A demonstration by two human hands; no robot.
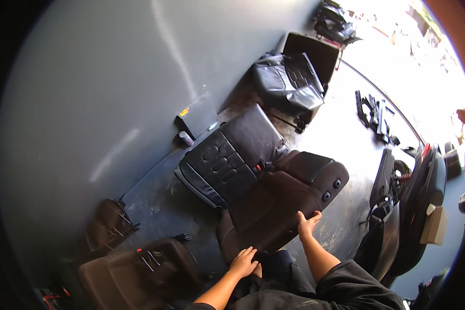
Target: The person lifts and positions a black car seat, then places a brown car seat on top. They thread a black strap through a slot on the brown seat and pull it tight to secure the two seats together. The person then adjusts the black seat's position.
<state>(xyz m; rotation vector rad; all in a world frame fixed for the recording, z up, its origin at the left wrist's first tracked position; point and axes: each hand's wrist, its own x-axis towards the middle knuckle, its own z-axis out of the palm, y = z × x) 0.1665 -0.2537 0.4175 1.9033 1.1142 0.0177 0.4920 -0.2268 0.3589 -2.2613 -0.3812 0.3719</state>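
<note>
A dark brown car seat backrest [281, 194] with a headrest end and two round dark fittings leans in front of me. My right hand [309, 224] grips its right edge, thumb on one side and fingers on the other. Close to the backrest's lower edge lies my left hand [244, 262], its fingers stretched out flat; whether it presses on the seat or on my leg is hard to tell. Just beyond, a black leather car seat [222, 163] with stitched oval panels touches the brown one. A red buckle [258, 167] shows between them.
At the lower left are a brown seat [124, 279] and a smaller brown piece [110, 222]. A can [186, 138] stands by the grey wall [103, 82]. Farther off sit a black-covered seat [287, 82] and metal brackets [377, 116]. Seat parts [398, 217] and a cardboard box [434, 226] are stacked right.
</note>
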